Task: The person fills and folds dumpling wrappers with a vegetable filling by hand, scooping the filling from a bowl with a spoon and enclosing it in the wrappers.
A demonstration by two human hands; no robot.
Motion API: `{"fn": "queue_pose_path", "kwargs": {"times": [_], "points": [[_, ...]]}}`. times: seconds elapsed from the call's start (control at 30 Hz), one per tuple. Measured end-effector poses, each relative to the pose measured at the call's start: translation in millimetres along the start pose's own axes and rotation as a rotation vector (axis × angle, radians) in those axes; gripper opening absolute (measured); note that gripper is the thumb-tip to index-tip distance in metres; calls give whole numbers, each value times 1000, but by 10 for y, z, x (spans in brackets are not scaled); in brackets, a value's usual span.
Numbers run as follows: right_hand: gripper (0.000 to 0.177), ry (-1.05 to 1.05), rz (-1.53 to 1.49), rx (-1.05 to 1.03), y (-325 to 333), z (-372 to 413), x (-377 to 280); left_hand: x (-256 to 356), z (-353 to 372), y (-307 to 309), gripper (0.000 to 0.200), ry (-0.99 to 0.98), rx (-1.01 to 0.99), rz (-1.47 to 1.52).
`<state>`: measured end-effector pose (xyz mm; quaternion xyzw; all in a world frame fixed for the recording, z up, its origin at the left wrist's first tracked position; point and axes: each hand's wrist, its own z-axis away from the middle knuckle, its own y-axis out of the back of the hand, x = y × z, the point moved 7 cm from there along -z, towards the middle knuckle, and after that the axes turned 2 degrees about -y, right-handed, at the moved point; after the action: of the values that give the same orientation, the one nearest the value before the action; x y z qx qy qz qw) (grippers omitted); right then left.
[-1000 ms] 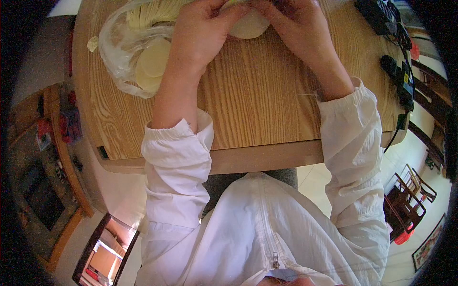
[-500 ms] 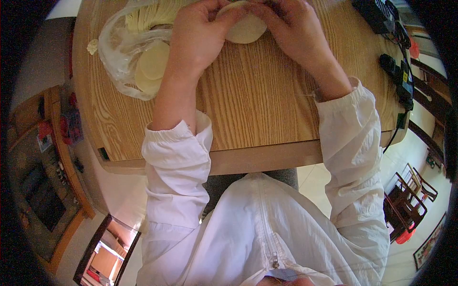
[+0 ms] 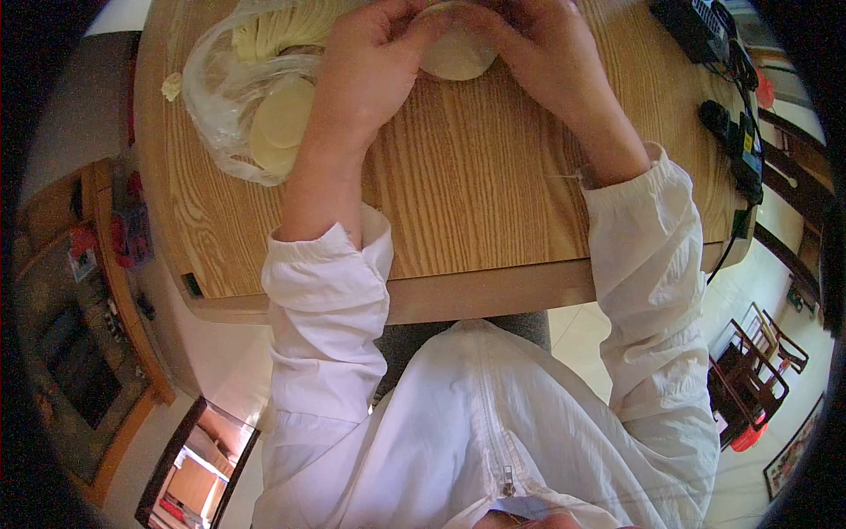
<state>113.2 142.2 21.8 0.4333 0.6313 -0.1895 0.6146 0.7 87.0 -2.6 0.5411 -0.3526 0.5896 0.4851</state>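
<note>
Up at the top centre of the frame, the dough [image 3: 456,57] is pinched between both hands, low over the desk [image 3: 476,194]; whether it touches the wood I cannot tell. The left hand [image 3: 366,75] has its fingers [image 3: 412,28] clamped on the dough's left edge. The right hand [image 3: 533,48] closes its fingers on the right edge. At the upper left, just beside the left hand, a clear bag [image 3: 216,106] holds pale discs [image 3: 280,122]. Black devices [image 3: 736,132] lie along the desk's upper right edge.

Two of mine, left hand [image 3: 366,75] and right hand [image 3: 538,48], share one dumpling [image 3: 456,55]. Upper left: one plastic bag [image 3: 216,97], two loose wrappers [image 3: 284,115], one dough scrap [image 3: 171,85]. Upper right: two black devices [image 3: 701,25].
</note>
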Motion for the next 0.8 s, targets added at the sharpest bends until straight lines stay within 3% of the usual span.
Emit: {"fn": "queue_pose_path", "kwargs": {"times": [0.13, 0.53, 0.8], "points": [[9, -81, 15, -25, -16, -6, 33, -37, -7, 12, 17, 27, -4, -1], [9, -1, 116, -15, -11, -8, -8, -40, -16, 35, 15, -24, 12, -113], [11, 176, 152, 104, 22, -10, 69, -7, -8, 24, 17, 12, 24, -88]]}}
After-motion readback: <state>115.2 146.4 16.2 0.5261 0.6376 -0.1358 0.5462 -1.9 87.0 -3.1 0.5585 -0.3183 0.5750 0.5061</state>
